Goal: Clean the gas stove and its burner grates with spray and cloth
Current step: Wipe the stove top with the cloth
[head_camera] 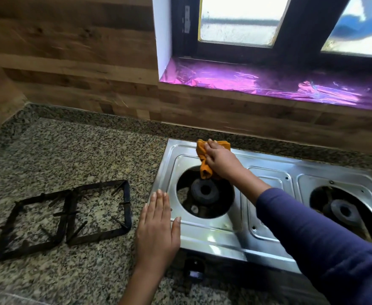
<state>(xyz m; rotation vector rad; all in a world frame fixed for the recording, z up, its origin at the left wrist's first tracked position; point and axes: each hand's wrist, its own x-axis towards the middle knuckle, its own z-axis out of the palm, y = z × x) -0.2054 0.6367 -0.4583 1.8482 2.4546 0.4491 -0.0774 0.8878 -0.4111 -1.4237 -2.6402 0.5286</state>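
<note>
A two-burner steel gas stove (215, 234) sits on the granite counter, grates off, with its left burner (204, 191) and right burner (343, 211) exposed. My right hand (221, 160) holds an orange cloth (203, 160) pressed on the stove's top near its back left corner. My left hand (157, 227) lies flat, fingers straight, on the stove's front left corner. Two black square burner grates (70, 214) lie side by side on the counter left of the stove. No spray bottle is in view.
The speckled granite counter (70, 150) spreads to the left and behind the stove. A wood-pattern wall (81, 62) runs along the back. A window sill covered in purple foil (268, 82) sits above the stove. A black stove knob (195, 268) faces front.
</note>
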